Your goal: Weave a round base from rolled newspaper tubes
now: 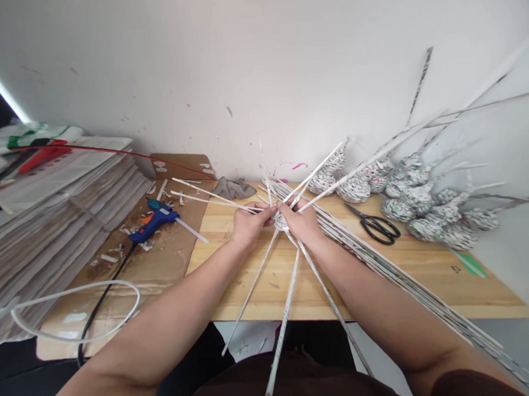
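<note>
A small woven piece of rolled paper (281, 222) is held between my two hands, with long paper strips sticking out all around it. My left hand (249, 223) pinches its left side, where strips pass through the fingers. On the right side, my right hand (303, 221) is closed on the strips, its thumb close to the left fingertips. Several strips hang down toward my lap, one of them a thick white strip (289, 306). A bundle of long paper rods (374, 257) lies on the wooden table (252, 293), passing behind my right hand and under the right forearm.
Black scissors (378, 227) lie right of the bundle. Woven paper shapes (417, 199) stand at the back right, with strips sticking up. A blue glue gun (154, 222) rests on cardboard (162, 274) at left, beside stacked newspapers (75, 225). A grey cloth (233, 189) lies by the wall.
</note>
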Action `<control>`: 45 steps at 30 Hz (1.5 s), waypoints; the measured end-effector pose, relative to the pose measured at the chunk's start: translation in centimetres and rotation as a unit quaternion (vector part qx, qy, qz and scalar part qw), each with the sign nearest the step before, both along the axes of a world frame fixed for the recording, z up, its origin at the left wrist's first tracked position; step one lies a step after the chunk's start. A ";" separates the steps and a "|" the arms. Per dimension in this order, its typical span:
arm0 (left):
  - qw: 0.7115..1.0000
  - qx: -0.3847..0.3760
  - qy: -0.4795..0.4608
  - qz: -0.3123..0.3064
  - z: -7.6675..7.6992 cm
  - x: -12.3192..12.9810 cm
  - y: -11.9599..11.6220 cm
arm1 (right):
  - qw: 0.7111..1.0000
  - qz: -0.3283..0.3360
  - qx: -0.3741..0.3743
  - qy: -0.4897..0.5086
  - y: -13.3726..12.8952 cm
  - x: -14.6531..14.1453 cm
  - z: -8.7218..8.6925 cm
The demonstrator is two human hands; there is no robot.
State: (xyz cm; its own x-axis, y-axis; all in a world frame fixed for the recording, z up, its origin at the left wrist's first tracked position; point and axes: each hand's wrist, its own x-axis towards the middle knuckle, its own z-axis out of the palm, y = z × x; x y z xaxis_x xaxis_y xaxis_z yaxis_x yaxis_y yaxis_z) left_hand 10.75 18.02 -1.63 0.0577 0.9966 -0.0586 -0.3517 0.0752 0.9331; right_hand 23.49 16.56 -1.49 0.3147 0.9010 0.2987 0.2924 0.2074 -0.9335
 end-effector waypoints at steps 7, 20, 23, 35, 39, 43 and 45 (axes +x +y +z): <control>0.989 0.081 0.112 0.047 0.0 0.4 -0.7 | 0.986 -0.001 -0.061 0.154 0.4 -0.4 -0.2; 0.990 0.092 0.096 0.050 -0.6 0.4 -0.4 | 0.968 0.038 -0.081 0.233 0.7 -0.4 -0.8; 0.980 0.113 0.155 0.043 -0.4 0.2 -0.4 | 0.981 0.020 -0.067 0.180 0.3 -0.3 -0.5; 0.948 0.235 0.213 0.006 -0.5 -0.6 0.0 | 0.974 0.054 -0.071 0.210 -0.1 -0.6 0.3; 0.976 0.150 0.156 -0.010 -0.5 -0.6 0.3 | 0.988 0.008 -0.048 0.149 -0.2 -0.6 0.3; 0.996 -0.003 0.078 -0.049 -0.5 -0.8 0.9 | 0.990 -0.001 -0.035 0.134 -0.1 -0.6 0.0; 0.994 -0.069 0.031 -0.075 -0.4 -0.8 1.2 | 0.988 0.009 -0.028 0.149 -0.1 -0.7 0.1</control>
